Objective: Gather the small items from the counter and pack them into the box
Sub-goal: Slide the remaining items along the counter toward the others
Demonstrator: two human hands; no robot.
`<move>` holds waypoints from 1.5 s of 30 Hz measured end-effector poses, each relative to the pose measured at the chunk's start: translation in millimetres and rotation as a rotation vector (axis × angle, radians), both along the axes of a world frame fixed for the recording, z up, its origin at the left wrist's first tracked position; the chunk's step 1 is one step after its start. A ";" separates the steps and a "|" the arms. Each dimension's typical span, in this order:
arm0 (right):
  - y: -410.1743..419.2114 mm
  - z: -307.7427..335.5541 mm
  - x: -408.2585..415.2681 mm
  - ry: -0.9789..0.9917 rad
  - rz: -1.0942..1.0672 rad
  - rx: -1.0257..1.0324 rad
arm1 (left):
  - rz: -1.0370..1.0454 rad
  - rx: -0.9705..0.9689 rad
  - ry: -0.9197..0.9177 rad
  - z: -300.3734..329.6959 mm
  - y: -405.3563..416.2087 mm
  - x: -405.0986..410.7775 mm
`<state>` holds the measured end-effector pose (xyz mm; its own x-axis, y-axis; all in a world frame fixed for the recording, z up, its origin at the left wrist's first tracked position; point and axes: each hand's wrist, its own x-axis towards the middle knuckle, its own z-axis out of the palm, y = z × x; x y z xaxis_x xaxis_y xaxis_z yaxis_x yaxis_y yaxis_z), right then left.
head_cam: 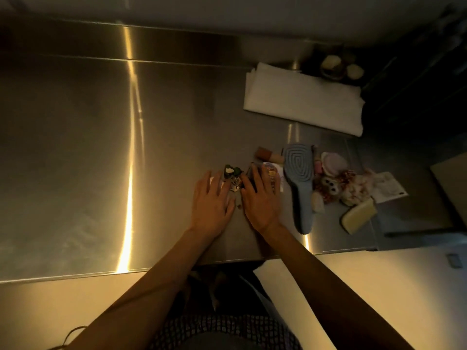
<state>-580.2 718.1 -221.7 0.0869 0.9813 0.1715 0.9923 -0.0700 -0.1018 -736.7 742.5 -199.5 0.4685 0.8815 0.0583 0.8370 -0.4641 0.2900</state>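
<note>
Both hands lay flat on the steel table (pixel 101 147), fingers spread. The left hand (pixel 211 202) rested just beside a small green-and-white trinket (pixel 231 173); the right hand (pixel 260 198) pressed down on a printed packet (pixel 274 173). To the right lay a blue hairbrush (pixel 298 183), a cream bar (pixel 358 215) and a plush toy (pixel 333 185), close together. A brown tube (pixel 267 154) sat behind the packet. Farther back lay a folded white cloth (pixel 303 99). A cardboard edge (pixel 452 188), perhaps the box, showed far right.

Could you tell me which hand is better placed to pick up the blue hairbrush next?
Right hand: it rests directly beside the blue hairbrush, while the left hand lies farther away.
</note>
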 end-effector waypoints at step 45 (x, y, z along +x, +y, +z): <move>109.0 123.9 -110.1 0.234 0.423 0.215 | 0.539 0.282 0.009 89.9 63.4 -117.7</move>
<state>-690.3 827.2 -97.8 -0.2486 0.8837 0.3965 0.8783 0.3783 -0.2923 -854.5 805.9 -109.7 -0.0377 0.9458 0.3225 0.9773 -0.0323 0.2092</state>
